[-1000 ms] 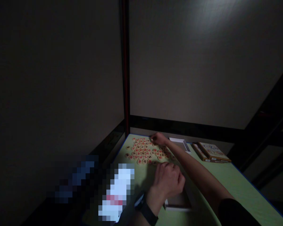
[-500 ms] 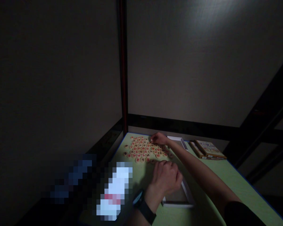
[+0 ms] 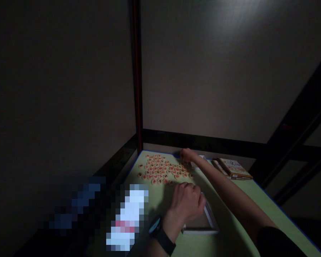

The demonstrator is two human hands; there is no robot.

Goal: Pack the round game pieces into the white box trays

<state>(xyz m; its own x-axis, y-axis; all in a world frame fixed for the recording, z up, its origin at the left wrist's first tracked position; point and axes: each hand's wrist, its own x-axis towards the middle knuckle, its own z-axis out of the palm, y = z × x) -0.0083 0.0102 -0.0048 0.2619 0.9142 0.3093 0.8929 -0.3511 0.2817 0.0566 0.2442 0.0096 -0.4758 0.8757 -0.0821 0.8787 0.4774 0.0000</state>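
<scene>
Several round pale game discs [image 3: 163, 170] with red and dark marks lie spread on a green table [image 3: 259, 203] near its far left corner. My right hand [image 3: 188, 155] reaches out to the far right edge of the discs, fingers curled over them; whether it holds one is hidden. My left hand [image 3: 187, 203], with a dark watch on the wrist, rests closed at the near edge of the discs, over the corner of a shallow white box [image 3: 203, 224].
A second white box tray [image 3: 204, 160] sits behind my right wrist. Flat yellow-edged game boxes [image 3: 231, 167] lie at the far right of the table. Dim walls and a dark red post [image 3: 136, 78] close the corner. A blurred patch covers the lower left.
My right hand has shifted to the right along the far edge of the discs. My left hand stays closed at the near edge. The view drifted slightly.
</scene>
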